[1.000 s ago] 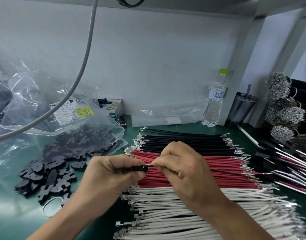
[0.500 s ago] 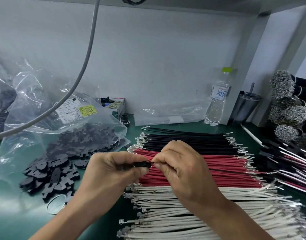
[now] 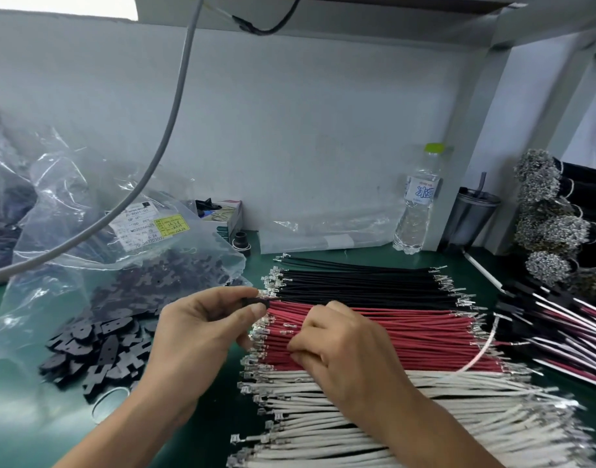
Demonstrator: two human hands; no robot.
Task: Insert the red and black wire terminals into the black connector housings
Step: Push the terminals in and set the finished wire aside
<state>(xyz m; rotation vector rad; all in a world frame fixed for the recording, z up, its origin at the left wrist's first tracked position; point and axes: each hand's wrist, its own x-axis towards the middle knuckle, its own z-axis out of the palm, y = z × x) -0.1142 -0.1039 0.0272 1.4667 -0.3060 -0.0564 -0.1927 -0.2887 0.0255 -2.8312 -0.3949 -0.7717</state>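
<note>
My left hand (image 3: 202, 329) pinches a small black connector housing (image 3: 253, 301) between thumb and forefinger, just above the left ends of the wire rows. My right hand (image 3: 343, 346) is lower, fingers curled down on the row of red wires (image 3: 418, 329), and its fingertips pinch at one of them. Black wires (image 3: 357, 282) lie behind the red row. White wires (image 3: 357, 403) lie in front. A single white wire (image 3: 483, 351) arcs up over the right end of the red row. Loose black housings (image 3: 97, 346) are piled at the left.
A clear plastic bag (image 3: 148, 265) of housings lies behind the loose pile. Finished wire assemblies (image 3: 560, 319) and bundled wires (image 3: 553, 228) fill the right side. A water bottle (image 3: 416, 204), a dark cup (image 3: 472, 217) and a small box (image 3: 227, 214) stand at the wall. A grey cable (image 3: 169, 126) hangs overhead.
My right hand has left the housing and dropped down and right onto the red wires. My left hand still holds the housing, now a little higher and further left.
</note>
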